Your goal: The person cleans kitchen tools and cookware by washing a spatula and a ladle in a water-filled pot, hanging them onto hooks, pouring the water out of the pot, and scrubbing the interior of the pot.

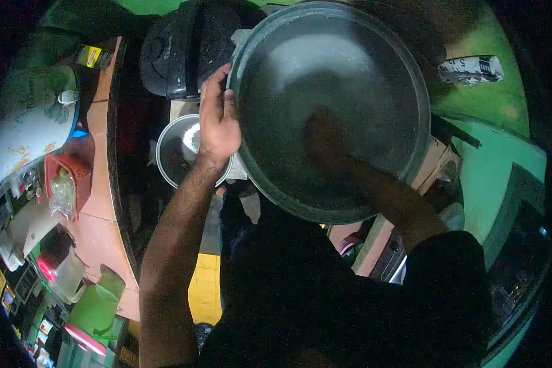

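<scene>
A large round metal basin fills the upper middle of the head view, with a pale bright patch on its inside. My left hand grips the basin's left edge, fingers along the outside and thumb by the rim. Deep in the basin is my right hand, dark and blurred over its floor. Its fingers cannot be made out, nor whether they hold anything. A smaller metal pot with some white stuff in it stands below and beside my left hand, partly covered by the wrist.
A black lidded container stands behind the pot. Along the left runs a counter with pink tiles, bearing a red basket and a green container. A printed packet lies on the green surface at right.
</scene>
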Available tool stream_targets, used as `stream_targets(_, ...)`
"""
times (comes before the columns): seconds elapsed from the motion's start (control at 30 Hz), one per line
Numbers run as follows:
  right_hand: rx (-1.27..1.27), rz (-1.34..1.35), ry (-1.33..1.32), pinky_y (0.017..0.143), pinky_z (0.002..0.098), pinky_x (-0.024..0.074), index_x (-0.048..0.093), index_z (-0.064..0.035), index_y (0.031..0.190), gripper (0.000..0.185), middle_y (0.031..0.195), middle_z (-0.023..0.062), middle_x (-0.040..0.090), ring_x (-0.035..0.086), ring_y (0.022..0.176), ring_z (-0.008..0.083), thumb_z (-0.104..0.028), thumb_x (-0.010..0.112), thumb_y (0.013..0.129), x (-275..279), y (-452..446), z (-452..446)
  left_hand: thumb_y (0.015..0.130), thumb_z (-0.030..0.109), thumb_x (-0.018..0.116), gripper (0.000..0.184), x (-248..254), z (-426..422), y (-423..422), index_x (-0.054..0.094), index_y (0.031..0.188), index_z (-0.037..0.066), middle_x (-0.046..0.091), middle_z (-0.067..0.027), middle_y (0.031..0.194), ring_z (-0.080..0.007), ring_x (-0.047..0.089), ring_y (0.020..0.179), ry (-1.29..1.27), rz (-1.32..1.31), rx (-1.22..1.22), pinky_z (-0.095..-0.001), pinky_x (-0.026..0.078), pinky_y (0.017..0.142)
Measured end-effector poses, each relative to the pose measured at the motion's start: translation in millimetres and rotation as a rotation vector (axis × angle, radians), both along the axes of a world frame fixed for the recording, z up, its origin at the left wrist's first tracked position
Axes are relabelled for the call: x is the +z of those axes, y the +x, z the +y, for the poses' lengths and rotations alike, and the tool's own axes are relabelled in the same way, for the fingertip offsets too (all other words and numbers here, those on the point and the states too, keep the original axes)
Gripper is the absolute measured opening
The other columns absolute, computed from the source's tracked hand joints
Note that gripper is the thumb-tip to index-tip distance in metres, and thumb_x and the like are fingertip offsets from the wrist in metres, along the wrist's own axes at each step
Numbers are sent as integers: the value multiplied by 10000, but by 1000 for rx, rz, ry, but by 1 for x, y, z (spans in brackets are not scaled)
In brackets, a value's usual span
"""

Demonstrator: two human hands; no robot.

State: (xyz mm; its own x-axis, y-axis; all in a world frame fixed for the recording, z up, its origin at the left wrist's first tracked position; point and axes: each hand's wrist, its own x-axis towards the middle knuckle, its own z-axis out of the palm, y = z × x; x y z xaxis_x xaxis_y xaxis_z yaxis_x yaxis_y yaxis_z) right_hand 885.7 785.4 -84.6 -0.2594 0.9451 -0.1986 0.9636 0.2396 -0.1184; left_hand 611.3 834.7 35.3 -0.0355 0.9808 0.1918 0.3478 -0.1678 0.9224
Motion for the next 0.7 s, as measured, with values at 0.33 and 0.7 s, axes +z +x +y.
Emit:
stream_targets(0.33,458,125,103,1003,629,326,514,66,1120,306,1173,239,539,494,1147,416,-141,478,897,-1,98,149,971,66,371,365,-2,-1,-1,415,1328,5,448,-203,1282,-309,430,1250,-39,-50,-28,-392,319,1081)
stream_targets(0.7,229,-248,-434,945,562,373,472,41,1234,434,1194,259,527,503,1117,409,-196,564,882,88,10,-5,944,24,415,350,-4,0,0,465,1291,25,495,-212,1238,-345,483,1189,46,-30,31,-394,367,1026)
